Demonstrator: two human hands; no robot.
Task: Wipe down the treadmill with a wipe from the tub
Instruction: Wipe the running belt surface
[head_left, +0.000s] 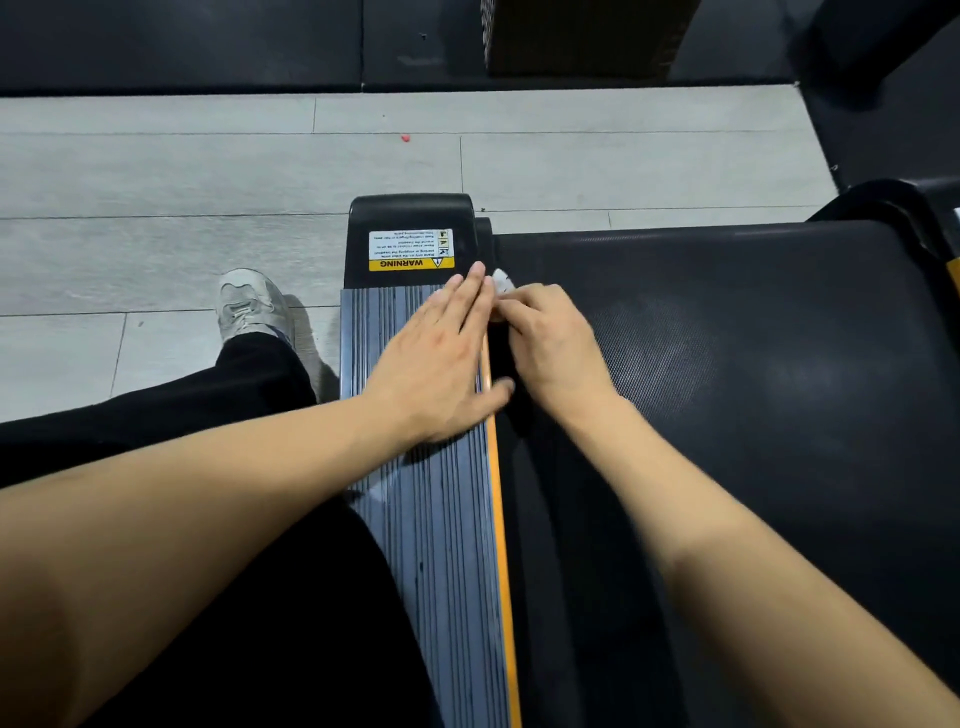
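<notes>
The treadmill fills the right and middle of the head view: a black textured belt, a grey ribbed side rail with an orange strip along its inner edge, and a black end cap carrying a yellow warning label. My left hand lies flat on the rail, fingers together and pointing toward the end cap. My right hand is beside it on the belt's edge, fingers pinched on a small white wipe that sticks out past the fingertips. The tub is not in view.
Grey plank floor lies left and beyond the treadmill, with a small red speck on it. My leg in black trousers and a grey shoe stand left of the rail. Dark mats and other equipment sit at the back and right.
</notes>
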